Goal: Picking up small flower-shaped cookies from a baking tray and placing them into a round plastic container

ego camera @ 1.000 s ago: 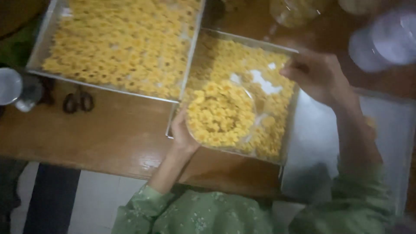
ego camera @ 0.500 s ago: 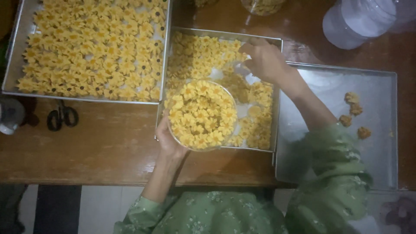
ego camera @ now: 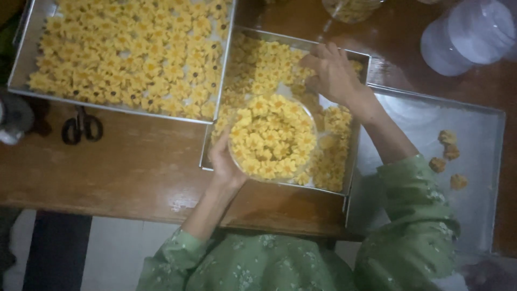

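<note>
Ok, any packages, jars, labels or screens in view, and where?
No labels or screens.
Clear round tub: over middle tray, in left hand, full of yellow cookies.
Clear jar: top edge, yellowish contents.
Whitish plastic jar: top right, round, on its side or upright unclear.

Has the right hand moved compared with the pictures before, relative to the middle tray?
Yes. The right hand went from the right rim of the middle tray leftward, and now rests over the cookies near its far rim.
</note>
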